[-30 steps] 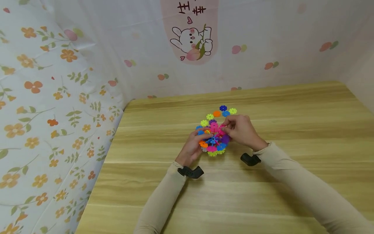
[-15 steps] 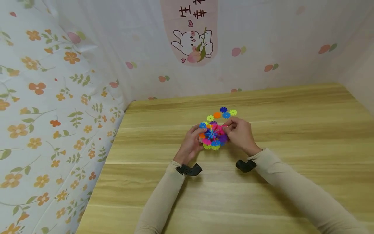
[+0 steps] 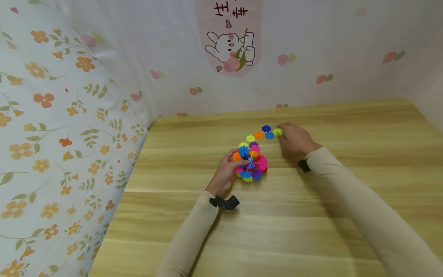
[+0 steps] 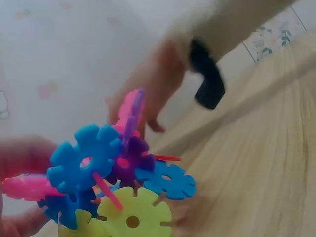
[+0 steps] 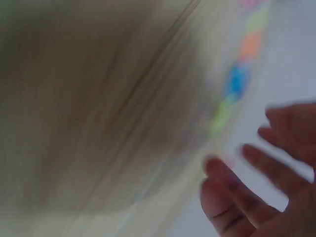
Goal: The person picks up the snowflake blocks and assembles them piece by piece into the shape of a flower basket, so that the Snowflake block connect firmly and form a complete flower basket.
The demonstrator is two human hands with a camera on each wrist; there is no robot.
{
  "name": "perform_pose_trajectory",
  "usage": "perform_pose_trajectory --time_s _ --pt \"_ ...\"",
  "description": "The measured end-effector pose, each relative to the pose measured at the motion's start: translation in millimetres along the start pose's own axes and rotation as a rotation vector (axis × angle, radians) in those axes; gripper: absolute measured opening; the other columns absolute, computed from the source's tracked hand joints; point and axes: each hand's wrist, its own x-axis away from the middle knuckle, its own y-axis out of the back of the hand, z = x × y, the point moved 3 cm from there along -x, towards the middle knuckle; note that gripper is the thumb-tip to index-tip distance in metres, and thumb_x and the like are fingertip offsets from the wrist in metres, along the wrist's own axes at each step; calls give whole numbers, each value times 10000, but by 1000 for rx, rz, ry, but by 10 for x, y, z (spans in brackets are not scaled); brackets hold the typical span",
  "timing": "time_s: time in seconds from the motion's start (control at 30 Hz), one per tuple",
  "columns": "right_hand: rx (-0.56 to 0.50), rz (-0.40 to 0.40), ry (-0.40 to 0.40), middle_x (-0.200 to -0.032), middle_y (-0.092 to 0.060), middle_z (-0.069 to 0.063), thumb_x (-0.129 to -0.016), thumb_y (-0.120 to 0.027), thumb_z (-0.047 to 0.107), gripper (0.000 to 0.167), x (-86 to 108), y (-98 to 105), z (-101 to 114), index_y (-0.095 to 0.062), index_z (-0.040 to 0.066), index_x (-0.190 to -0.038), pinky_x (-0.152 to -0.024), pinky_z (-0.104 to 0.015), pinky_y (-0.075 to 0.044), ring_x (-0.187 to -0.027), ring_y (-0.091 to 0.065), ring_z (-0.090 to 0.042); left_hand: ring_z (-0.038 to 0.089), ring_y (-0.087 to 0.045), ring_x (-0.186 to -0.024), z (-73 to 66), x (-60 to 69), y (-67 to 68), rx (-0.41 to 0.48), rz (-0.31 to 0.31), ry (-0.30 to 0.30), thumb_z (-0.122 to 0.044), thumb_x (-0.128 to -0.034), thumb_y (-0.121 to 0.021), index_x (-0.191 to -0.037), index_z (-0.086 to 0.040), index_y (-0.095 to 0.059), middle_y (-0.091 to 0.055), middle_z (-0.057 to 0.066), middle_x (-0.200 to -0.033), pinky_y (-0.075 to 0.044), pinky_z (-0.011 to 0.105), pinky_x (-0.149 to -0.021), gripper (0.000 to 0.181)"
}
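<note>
A cluster of interlocked flower-shaped discs (image 3: 257,174) in blue, pink, purple, orange and yellow is gripped at its left side by the left hand (image 3: 224,174), thumb across the front. The left wrist view shows a blue disc (image 4: 85,158) and a yellow disc (image 4: 133,215) of this cluster close up. The right hand (image 3: 297,139) is beside a loose yellow-green disc (image 3: 278,132) at the right end of the loose discs. In the right wrist view that hand (image 5: 271,182) has its fingers spread apart, holding nothing, with the blurred discs beyond them.
More loose discs lie behind the cluster: dark blue (image 3: 266,128), light blue (image 3: 269,135), orange (image 3: 258,135) and yellow-green (image 3: 250,138). They rest on a wood-grain table (image 3: 346,173). A printed cloth (image 3: 166,46) hangs behind and at the left.
The right hand has left the cluster and moved back and right to the loose discs. The left hand still grips the cluster, which has turned a little, with pink discs now uncovered on its right.
</note>
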Motion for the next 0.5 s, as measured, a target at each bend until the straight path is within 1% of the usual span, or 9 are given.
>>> perform_pose_trajectory --time_s 0.07,0.1,0.17,0.23,0.3,0.33,0.4,0.47,0.5 --pt "181 64 31 -1428 -486 -284 -956 -461 26 434 -106 0 -66 -511 -78 -1374 -1009 -594 -432 -1229 -490 -504 165 -569 -1029 -4 -3 -14 -1 28 9 -61 -908 -666 -1311 -110 -524 -570 25 -1157 -486 317 -898 430" --pt "231 89 46 -1449 -472 -273 -960 -463 29 430 -131 -17 -87 -520 -66 -1376 -1029 -600 -415 -1230 -476 -519 162 -572 -1042 -8 0 -30 4 40 11 -57 -909 -662 -1307 -101 -524 -577 21 -1152 -491 327 -925 424" --pt "281 74 82 -1362 -572 -239 -963 -489 21 343 -139 -47 -102 -627 -42 -1271 -985 -573 -458 -1143 -538 -492 160 -571 -1055 -16 8 -63 11 49 12 -53 -911 -659 -1300 -89 -532 -579 15 -1153 -493 340 -952 411" --pt "263 11 119 -1165 -689 -209 -927 -540 -23 240 -122 -65 -127 -721 -31 -1084 -900 -527 -521 -984 -618 -432 157 -578 -1072 -31 5 -86 12 57 9 -45 -909 -657 -1305 -70 -544 -593 18 -1169 -497 342 -981 412" --pt "242 -46 145 -959 -723 -176 -892 -606 -52 138 -102 -63 -156 -738 -13 -879 -822 -473 -552 -846 -655 -346 161 -578 -1094 -60 5 -108 9 60 3 -42 -908 -657 -1326 -63 -548 -590 27 -1205 -494 346 -1002 433" --pt "233 -62 155 -874 -715 -157 -865 -628 -74 133 -94 -53 -162 -724 -5 -806 -770 -450 -557 -791 -655 -311 161 -580 -1093 -70 3 -115 8 59 -2 -40 -907 -657 -1322 -58 -554 -593 28 -1202 -494 346 -1003 428" --pt "202 -50 159 -825 -693 -137 -816 -653 -102 118 -79 -34 -176 -708 -1 -792 -737 -429 -555 -766 -645 -279 158 -583 -1083 -85 -3 -130 10 63 -11 -35 -908 -656 -1305 -48 -567 -605 23 -1174 -494 339 -998 406" --pt "158 7 139 -821 -672 -136 -796 -679 -91 97 -62 -12 -183 -688 -23 -863 -729 -429 -543 -771 -628 -274 146 -587 -1063 -92 -5 -147 15 73 -10 -36 -913 -654 -1273 -51 -584 -618 0 -1127 -500 323 -970 368" --pt "125 46 125 -831 -668 -140 -789 -698 -76 141 -52 -3 -181 -679 -37 -922 -739 -434 -541 -786 -626 -277 139 -587 -1040 -92 -6 -154 19 78 -9 -36 -915 -653 -1246 -51 -594 -622 -9 -1091 -501 306 -946 336"
